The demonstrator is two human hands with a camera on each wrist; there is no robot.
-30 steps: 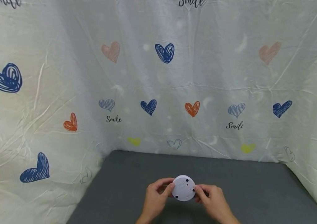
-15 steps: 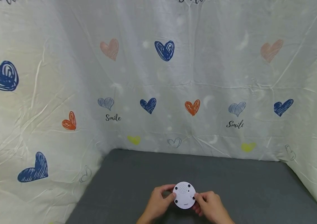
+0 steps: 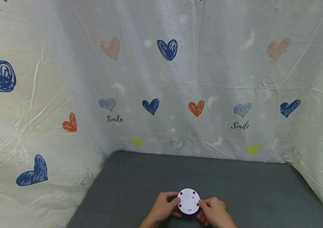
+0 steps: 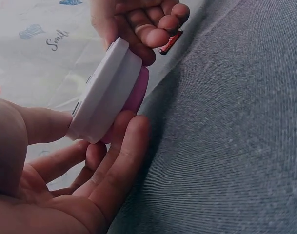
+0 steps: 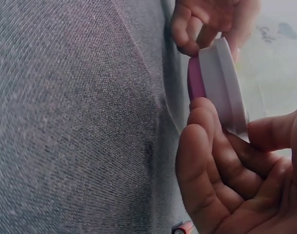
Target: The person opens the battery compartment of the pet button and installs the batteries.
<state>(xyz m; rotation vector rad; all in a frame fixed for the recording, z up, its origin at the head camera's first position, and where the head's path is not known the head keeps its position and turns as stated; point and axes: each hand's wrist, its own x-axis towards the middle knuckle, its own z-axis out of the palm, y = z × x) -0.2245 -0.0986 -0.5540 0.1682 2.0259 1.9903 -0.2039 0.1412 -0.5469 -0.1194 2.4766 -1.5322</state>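
Note:
A round white disc-shaped device is held between both hands, its face with small dark feet and a patch of tiny holes turned up toward the head camera. From the side, in the left wrist view, the white casing shows a pink-purple layer on its underside. My left hand pinches the left edge, thumb on the top face and fingers beneath. On the opposite edge, my right hand pinches it the same way. Part of the rim is covered by fingertips.
Just beyond the right hand, mostly hidden by it, lies a small red and black object whose kind is unclear. A dark grey cloth surface spreads below. Pale curtains printed with hearts enclose the back and both sides.
Both hands have lowered the device slightly toward the near edge, and its dotted face has turned a little. The red object has come into view beside the right hand.

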